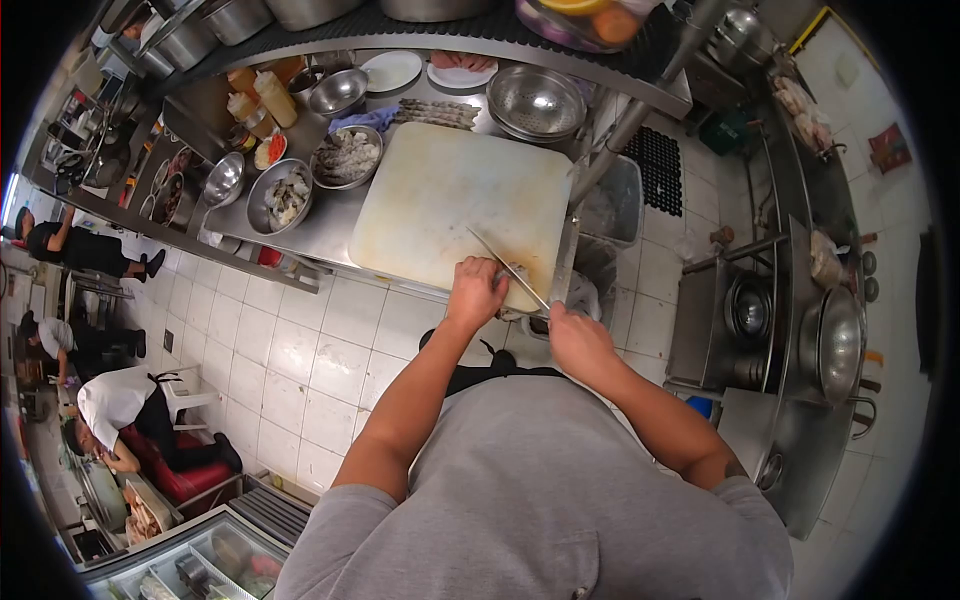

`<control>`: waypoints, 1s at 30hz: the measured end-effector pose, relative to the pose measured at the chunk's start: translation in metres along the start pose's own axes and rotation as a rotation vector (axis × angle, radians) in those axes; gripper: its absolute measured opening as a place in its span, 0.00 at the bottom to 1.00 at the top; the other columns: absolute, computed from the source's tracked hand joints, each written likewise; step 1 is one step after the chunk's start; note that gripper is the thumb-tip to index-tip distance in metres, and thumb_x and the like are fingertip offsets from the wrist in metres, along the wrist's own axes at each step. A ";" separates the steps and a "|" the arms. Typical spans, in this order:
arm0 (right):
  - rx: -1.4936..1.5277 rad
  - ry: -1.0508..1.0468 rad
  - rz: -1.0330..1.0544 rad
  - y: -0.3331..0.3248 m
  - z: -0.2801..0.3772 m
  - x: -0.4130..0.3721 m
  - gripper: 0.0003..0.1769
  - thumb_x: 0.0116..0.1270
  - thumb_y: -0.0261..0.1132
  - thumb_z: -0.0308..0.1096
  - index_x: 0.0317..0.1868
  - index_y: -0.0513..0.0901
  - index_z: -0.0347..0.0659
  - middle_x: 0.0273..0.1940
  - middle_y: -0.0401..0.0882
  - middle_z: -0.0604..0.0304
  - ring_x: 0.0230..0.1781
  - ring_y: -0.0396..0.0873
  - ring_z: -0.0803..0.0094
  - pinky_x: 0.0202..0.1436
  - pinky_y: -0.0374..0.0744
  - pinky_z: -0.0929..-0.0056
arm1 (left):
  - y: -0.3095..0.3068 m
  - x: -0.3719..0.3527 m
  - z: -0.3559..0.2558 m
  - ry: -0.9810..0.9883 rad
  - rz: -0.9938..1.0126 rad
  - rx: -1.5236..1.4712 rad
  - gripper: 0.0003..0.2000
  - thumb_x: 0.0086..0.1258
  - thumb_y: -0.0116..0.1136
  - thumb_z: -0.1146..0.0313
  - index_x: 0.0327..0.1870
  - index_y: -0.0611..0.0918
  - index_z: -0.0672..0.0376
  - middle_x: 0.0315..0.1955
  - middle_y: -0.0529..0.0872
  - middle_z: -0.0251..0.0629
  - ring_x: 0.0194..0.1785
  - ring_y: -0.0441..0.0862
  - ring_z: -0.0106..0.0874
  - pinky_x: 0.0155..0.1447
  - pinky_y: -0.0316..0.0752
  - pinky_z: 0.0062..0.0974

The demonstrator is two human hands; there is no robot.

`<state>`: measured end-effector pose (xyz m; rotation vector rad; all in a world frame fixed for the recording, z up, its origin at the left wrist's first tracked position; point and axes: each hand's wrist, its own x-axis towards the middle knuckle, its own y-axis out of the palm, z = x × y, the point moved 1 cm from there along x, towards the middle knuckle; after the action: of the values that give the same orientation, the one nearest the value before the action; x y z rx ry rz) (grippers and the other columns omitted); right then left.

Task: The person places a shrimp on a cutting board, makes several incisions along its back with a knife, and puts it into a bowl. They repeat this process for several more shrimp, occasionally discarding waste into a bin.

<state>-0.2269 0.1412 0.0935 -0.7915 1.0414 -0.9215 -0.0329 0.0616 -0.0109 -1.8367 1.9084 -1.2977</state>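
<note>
A knife [508, 266] lies across the lower right part of a pale cutting board [460, 195], its tip pointing up and left. My right hand [580, 342] is closed round the handle at the board's front right corner. Left of the blade, my left hand [478, 293] is on the board's front edge with its fingers curled; what they hold, if anything, is hidden. Small scraps [520, 296] show beside the blade near the corner. A bowl of shrimp [346, 158] and a bowl of pale pieces [281, 197] stand left of the board.
Behind the board are a row of shrimp [437, 113], a metal colander [536, 101] and two white plates [392, 71]. Squeeze bottles [274, 98] stand at the back left. A metal shelf [420, 42] overhangs the counter. A clear bin [612, 200] is at the right. Several people are at the far left.
</note>
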 end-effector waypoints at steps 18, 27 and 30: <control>-0.030 0.018 -0.008 -0.007 -0.011 -0.035 0.11 0.79 0.53 0.34 0.45 0.71 0.32 0.38 0.85 0.35 0.37 0.85 0.37 0.43 0.81 0.40 | 0.002 0.004 -0.004 -0.005 0.057 -0.004 0.10 0.61 0.67 0.68 0.39 0.82 0.61 0.35 0.85 0.43 0.45 0.81 0.45 0.53 0.73 0.43; -0.015 0.010 -0.002 -0.002 -0.002 -0.018 0.09 0.70 0.51 0.25 0.47 0.73 0.31 0.39 0.86 0.35 0.40 0.87 0.38 0.45 0.84 0.44 | 0.001 0.003 -0.003 0.011 0.065 0.003 0.09 0.62 0.67 0.69 0.38 0.82 0.61 0.34 0.85 0.43 0.44 0.81 0.45 0.52 0.73 0.44; -0.018 0.008 -0.019 0.004 -0.002 -0.008 0.09 0.70 0.51 0.25 0.47 0.73 0.31 0.39 0.86 0.35 0.41 0.87 0.38 0.45 0.84 0.44 | 0.002 0.002 -0.003 0.026 0.056 0.006 0.09 0.62 0.67 0.68 0.39 0.82 0.61 0.34 0.85 0.43 0.45 0.81 0.45 0.52 0.73 0.43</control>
<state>-0.2297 0.1503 0.0919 -0.8145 1.0518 -0.9328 -0.0365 0.0606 -0.0096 -1.7590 1.9525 -1.3146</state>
